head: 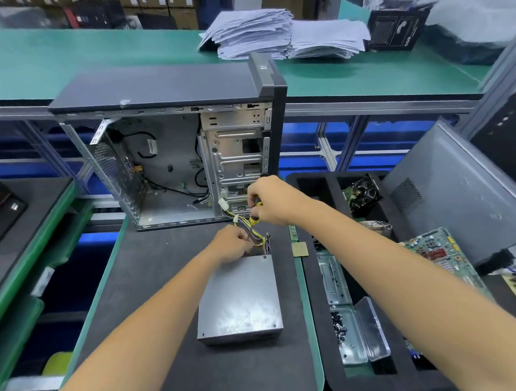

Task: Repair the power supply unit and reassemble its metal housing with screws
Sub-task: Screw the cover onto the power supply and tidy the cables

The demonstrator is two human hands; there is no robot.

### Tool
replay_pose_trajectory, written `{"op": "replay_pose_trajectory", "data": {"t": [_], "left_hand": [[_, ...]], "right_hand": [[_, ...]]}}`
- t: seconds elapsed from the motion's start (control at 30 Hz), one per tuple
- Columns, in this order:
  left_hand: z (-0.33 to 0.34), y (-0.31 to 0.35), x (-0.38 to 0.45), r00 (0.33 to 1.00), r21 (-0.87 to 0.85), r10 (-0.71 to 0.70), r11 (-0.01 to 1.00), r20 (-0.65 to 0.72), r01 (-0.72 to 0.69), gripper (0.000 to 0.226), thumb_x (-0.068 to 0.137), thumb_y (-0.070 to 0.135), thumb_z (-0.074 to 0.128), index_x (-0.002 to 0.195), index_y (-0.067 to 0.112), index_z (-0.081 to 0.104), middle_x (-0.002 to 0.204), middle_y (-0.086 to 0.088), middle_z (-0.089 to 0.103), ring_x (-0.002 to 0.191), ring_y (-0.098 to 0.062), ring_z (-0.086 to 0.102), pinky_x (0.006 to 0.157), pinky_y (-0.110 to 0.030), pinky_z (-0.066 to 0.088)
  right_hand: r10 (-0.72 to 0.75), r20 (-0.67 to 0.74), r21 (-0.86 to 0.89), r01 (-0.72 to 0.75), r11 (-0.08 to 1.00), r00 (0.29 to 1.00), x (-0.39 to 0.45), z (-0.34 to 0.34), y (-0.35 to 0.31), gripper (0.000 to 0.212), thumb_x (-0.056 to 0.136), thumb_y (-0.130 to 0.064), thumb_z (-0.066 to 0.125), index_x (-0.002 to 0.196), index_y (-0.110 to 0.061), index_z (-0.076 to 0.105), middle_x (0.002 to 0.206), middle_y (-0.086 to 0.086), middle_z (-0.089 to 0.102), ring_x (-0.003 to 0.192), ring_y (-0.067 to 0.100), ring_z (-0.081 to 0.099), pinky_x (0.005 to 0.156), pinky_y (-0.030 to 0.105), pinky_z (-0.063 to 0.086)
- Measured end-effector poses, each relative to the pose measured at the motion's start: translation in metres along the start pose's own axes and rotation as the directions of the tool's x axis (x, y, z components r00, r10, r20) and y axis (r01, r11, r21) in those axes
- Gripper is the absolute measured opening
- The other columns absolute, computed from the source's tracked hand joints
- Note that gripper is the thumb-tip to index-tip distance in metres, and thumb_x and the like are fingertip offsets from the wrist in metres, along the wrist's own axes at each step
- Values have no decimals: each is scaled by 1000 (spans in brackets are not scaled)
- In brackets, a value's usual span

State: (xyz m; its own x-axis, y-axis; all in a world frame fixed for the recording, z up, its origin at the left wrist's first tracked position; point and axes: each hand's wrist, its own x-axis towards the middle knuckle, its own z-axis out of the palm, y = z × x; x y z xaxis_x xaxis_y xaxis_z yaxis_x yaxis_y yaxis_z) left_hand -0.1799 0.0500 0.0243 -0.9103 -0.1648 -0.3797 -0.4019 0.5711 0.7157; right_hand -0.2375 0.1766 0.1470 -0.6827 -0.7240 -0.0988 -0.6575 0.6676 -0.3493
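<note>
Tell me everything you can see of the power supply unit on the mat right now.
The power supply unit is a closed grey metal box lying flat on the dark mat, in front of the open computer case. Screws show at its top corners. Yellow and black wires leave its far end; the left hand holds them there, the right hand higher up.

Hidden under the left hand (229,247): the spot where yellow and black wires (256,235) leave the grey metal power supply box (242,298). Too small to count: dark screws (338,326) in the clear plastic case (360,330). Cut off at the right edge: green circuit board (443,256).
</note>
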Motion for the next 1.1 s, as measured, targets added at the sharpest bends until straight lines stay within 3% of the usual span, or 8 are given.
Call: {"op": "replay_pose_trajectory", "data": {"t": [0.07,0.17,0.27,0.37,0.47,0.67,0.97,1.1], "left_hand": [[-7,-8,8,998,99,-12,995,-54,18,27,82,7,57,58,18,60,65,4,62,65,-11,53,68,-22,41],[-10,-14,19,999,206,-35,978,-19,38,20,80,4,57,69,14,70,83,-4,72,79,-16,61,72,-24,48],[-7,-14,27,998,282,25,958,59,-41,13,77,4,63,73,14,70,81,-1,70,78,-16,61,72,-25,50],[-1,-10,33,973,303,168,929,161,-211,11,75,5,67,76,17,68,72,5,62,71,-13,56,66,-21,44],[4,-5,40,943,373,254,871,217,-321,10,74,11,68,83,15,69,78,0,67,75,-18,59,68,-25,48],[15,-2,54,907,502,218,775,359,-385,18,76,8,67,94,10,69,96,-7,69,91,-22,60,78,-31,50],[18,-9,61,916,474,181,810,358,-345,13,79,3,58,79,16,61,87,-4,66,78,-15,51,68,-23,39],[7,-9,57,938,330,236,891,254,-313,13,78,3,57,75,16,59,73,5,59,72,-13,53,62,-18,41]], "right_hand": [[4,48,-20,-3,1000,999,7,7,4,9,85,-6,60,85,-8,69,91,6,67,82,18,57,64,23,37],[35,132,-63,-27,998,991,17,23,10,13,82,-2,59,82,-4,72,86,9,69,82,23,62,63,27,47],[52,200,-127,-27,992,978,23,36,17,11,77,1,57,73,-4,66,76,11,65,76,28,64,66,35,56],[44,181,-186,-10,982,982,26,38,23,27,78,-2,59,58,-14,46,65,3,47,67,25,55,61,34,51],[21,172,-222,18,975,985,29,38,26,36,77,1,58,55,-17,36,63,1,37,61,22,46,55,31,39],[21,180,-271,29,962,983,34,43,37,41,80,-6,61,61,-17,27,68,0,29,72,25,43,62,32,35],[55,194,-228,-10,974,979,38,42,50,36,81,-4,58,61,-18,32,67,-1,35,72,24,48,61,32,40],[64,220,-193,-21,981,973,40,38,48,19,79,-3,57,65,-11,46,75,7,56,73,27,59,62,36,52]]}}
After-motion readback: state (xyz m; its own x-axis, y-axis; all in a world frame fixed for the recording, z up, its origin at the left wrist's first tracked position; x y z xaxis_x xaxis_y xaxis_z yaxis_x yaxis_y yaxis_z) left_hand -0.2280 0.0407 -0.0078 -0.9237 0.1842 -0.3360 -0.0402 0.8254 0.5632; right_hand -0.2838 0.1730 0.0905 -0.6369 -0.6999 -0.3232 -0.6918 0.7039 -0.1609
